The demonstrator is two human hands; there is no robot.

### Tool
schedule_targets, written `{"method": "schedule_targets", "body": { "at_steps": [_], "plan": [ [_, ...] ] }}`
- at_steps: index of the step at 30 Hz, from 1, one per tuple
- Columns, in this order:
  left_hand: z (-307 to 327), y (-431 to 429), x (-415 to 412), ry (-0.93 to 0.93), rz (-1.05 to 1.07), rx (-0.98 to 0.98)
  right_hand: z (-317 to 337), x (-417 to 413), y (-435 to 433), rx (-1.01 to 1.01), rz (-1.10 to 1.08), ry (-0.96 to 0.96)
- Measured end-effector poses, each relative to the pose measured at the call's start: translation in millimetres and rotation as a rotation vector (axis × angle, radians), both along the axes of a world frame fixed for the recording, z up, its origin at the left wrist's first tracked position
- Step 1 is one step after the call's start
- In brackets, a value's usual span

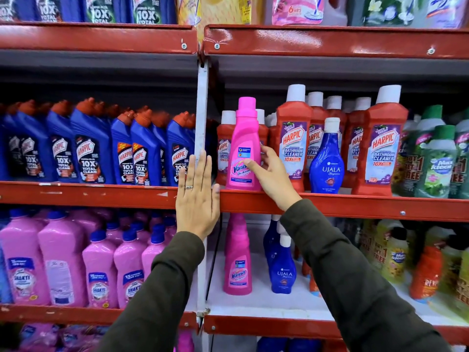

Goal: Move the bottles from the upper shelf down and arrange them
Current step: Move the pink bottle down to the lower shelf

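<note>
A pink Vanish bottle (244,138) stands upright at the front edge of the upper red shelf (330,205). My right hand (272,176) wraps around its right side, thumb across the label. My left hand (197,196) lies flat with fingers straight against the white upright post (202,102) and the shelf edge, holding nothing. A blue Ujala bottle (327,161) stands further right on the same shelf. On the white lower shelf (256,303), another pink Vanish bottle (237,260) and a blue Ujala bottle (283,270) stand side by side.
Red Harpic bathroom cleaner bottles (294,138) crowd behind the Vanish. Blue Harpic bottles (91,148) fill the left bay, pink Shakti bottles (63,260) sit below them. Green Max Kleen bottles (436,161) stand far right. A top shelf edge (330,41) hangs overhead.
</note>
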State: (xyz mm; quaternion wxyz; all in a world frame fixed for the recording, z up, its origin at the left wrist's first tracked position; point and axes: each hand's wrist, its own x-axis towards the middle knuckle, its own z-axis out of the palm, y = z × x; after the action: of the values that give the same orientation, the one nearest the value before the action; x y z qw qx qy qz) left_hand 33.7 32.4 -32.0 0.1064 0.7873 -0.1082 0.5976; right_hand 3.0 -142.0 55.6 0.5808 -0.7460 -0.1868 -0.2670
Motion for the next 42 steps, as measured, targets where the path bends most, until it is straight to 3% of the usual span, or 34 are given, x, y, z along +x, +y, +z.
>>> {"method": "schedule_targets", "body": {
  "at_steps": [12, 23, 30, 42],
  "plan": [
    [1, 1, -3, 0.029, 0.013, 0.007, 10, -22, -5, 0.112, 0.046, -0.135],
    [2, 0, -13, 0.043, 0.011, 0.0, -4, -52, -10, 0.14, 0.154, -0.12],
    [-33, 2, -21, 0.015, -0.07, 0.003, -68, -67, -19, 0.183, 0.2, -0.051],
    [-177, 4, -28, 0.2, -0.109, -0.045, -219, -67, -23, 0.062, 0.203, 0.167]
  ]
}}
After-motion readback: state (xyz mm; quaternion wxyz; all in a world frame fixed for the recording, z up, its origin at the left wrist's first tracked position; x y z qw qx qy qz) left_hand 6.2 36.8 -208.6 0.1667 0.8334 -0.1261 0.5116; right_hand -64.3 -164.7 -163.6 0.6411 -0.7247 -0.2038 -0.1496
